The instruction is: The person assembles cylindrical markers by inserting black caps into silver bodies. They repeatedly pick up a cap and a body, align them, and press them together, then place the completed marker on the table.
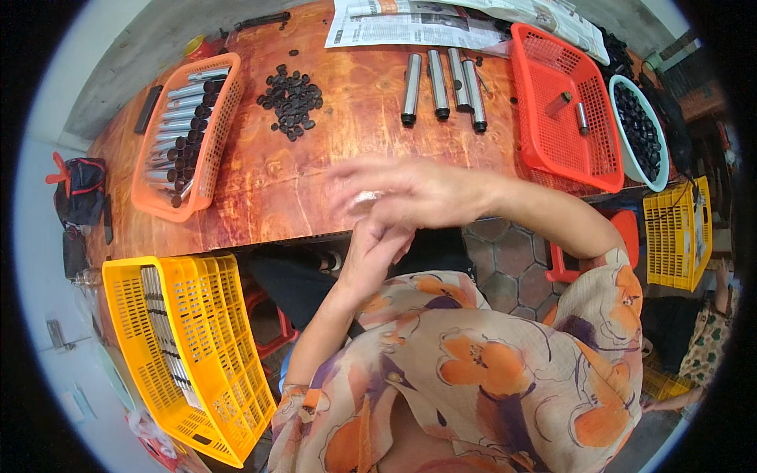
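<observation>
In front of my chest, at the table's near edge, my left hand (378,250) is closed around a shiny silver piece (366,200), probably the end of a metal tube. Most of it is hidden by my hands. My right hand (418,191) reaches across from the right, over the piece, its fingers smeared by motion. Beyond my hands, several silver tubes (438,83) with black ends lie on the table. To their left is a loose pile of small black discs (292,102).
An orange basket (224,130) of silver tubes stands at left. At right are a red basket (530,146) holding two short tubes and a pale bowl (661,162) of black parts. Newspaper (426,30) covers the far edge. Yellow crates (229,347) flank me; another person's sleeve (710,339) shows far right.
</observation>
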Demonstrator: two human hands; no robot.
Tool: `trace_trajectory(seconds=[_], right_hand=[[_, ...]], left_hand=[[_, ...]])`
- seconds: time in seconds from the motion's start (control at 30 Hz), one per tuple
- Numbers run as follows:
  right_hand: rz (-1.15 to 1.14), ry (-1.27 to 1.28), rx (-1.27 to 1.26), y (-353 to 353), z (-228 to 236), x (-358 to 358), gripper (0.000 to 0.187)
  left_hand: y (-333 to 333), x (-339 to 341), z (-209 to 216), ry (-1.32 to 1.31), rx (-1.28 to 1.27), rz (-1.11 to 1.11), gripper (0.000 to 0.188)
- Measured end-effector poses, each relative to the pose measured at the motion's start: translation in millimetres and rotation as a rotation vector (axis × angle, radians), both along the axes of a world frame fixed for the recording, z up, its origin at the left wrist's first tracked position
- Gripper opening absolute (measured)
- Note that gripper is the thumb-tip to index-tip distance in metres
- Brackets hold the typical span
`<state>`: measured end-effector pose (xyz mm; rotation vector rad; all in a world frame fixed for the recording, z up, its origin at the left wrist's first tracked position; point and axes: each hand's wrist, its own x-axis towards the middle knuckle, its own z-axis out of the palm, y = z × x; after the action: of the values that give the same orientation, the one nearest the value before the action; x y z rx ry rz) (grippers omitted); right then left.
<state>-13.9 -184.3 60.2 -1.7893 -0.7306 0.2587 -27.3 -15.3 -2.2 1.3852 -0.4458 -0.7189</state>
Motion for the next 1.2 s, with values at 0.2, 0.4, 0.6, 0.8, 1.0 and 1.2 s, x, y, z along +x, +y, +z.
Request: trace_trajectory(seconds=[0.2,0.4,0.6,0.8,1.0,1.2], right_hand=[[-0.476,0.668,-0.039,15,-46,-3,0.053],[-0.562,0.804,0.744,-2,-41,4,0.079],[-0.48,0.642,0.594,6,-76,-43,0.051],[-0.415,0.599,0.584,31,-94,-67,0.049],[-0.337,0.65,0.615,32,-86,-68,0.069],[-0.404,0.506,0.458,27,-89,-66,0.071]], left_hand=[[-9,-2,14,-1.194,0.629,0.126,0.025],[-17,14,0,-0.548,0.325,0.158,0.023],[-22,21,-13,0.303,-0.389,0.188,0.029],[-24,23,-4,0.505,-0.482,0.199,0.044],[-26,27,-8,0.551,-0.465,0.223,0.05],[-29,27,-6,0.44,-0.503,0.286,0.039]])
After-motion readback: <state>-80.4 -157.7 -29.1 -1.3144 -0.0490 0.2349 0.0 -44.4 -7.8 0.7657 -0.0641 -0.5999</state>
